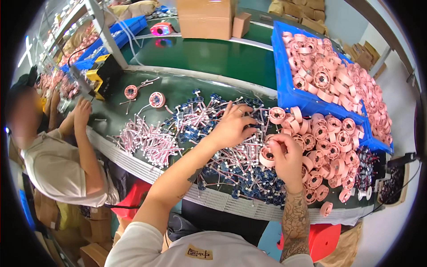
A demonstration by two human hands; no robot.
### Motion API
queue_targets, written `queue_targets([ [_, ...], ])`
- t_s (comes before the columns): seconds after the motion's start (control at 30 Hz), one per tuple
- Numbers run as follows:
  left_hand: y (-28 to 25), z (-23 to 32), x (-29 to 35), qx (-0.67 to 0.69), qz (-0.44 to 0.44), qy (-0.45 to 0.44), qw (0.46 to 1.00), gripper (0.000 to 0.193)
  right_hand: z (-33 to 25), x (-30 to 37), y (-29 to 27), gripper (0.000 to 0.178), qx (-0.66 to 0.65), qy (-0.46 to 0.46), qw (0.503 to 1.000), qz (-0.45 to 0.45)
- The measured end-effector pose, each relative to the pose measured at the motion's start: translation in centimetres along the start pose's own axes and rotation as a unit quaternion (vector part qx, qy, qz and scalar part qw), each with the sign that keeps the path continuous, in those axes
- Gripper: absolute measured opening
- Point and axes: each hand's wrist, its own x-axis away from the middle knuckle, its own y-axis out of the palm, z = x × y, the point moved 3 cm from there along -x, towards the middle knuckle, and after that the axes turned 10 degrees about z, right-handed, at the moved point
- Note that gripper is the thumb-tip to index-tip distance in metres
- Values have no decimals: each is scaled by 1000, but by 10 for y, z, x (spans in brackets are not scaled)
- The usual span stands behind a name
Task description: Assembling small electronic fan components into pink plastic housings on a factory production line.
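My right hand (288, 161) is closed on a pink round housing (266, 159), gripping it by its rim between thumb and fingers. To its left, my left hand (231, 128) reaches over a heap of small blue circuit boards (191, 133) with pink and white wires. Its fingers are apart, and nothing shows in them. More wired boards (262, 182) lie below and between my hands. Just right of my right hand spreads a pile of pink round housings (327, 149) with dark centres.
A blue crate (307, 97) heaped with pink housings stands at the far right. Wire leads (153, 144) lie left of my left arm. Two pink housings (157, 99) sit farther back. At left, a co-worker (62, 164) works near a yellow-black device (103, 76). Behind is a cardboard box (204, 24).
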Motion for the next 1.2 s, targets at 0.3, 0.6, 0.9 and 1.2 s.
queue_targets([
  [0.3,-30,23,0,255,70,-149,953,15,13,7,1,13,-37,17,999,-2],
  [0.6,-41,30,-1,451,-34,-280,847,17,12,0,7,9,-83,23,996,-8],
  [0.9,-23,49,10,456,-44,-280,844,15,3,5,-1,7,-64,-5,998,-15],
  [1.2,-21,50,7,418,-38,-258,870,16,1,-1,0,7,-46,-39,998,-17],
])
